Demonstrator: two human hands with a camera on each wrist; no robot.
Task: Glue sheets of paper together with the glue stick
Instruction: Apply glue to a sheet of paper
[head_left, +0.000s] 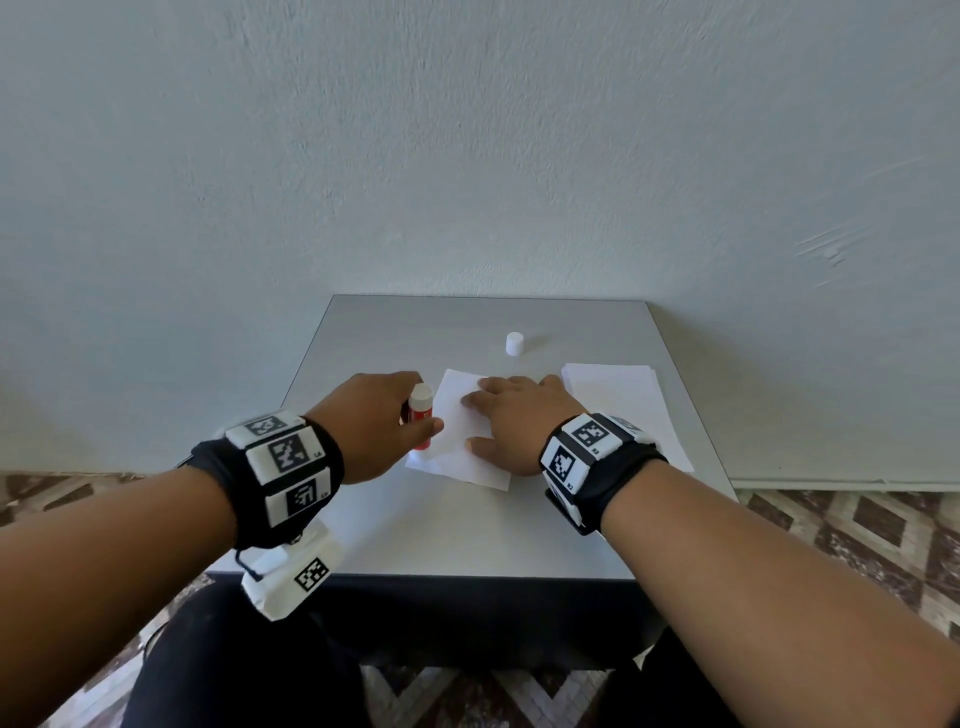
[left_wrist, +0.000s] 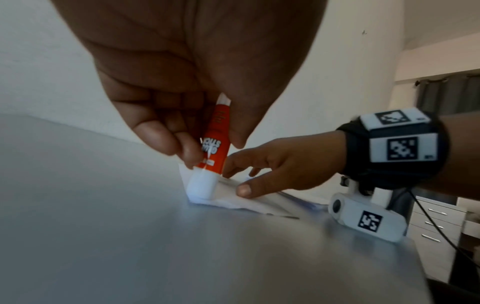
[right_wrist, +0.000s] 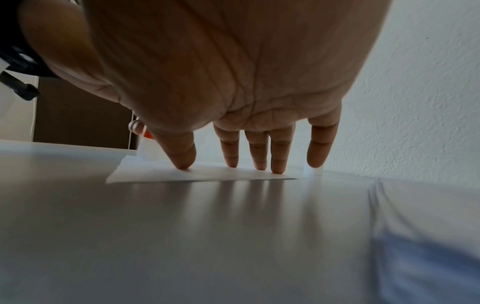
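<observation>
A small white sheet of paper (head_left: 457, 441) lies in the middle of the grey table (head_left: 441, 530). My left hand (head_left: 384, 421) pinches a red and white glue stick (head_left: 420, 415), held nearly upright with its white tip (left_wrist: 201, 189) pressed on the sheet's left edge (left_wrist: 249, 202). My right hand (head_left: 514, 421) lies flat on the sheet, and its straight fingertips (right_wrist: 276, 168) press the paper (right_wrist: 207, 174) down. The glue stick (right_wrist: 148, 148) shows partly behind the right thumb.
The glue stick's white cap (head_left: 514, 344) stands alone toward the back of the table. A stack of white sheets (head_left: 623, 405) lies at the right, close to my right wrist. The wall rises directly behind the table.
</observation>
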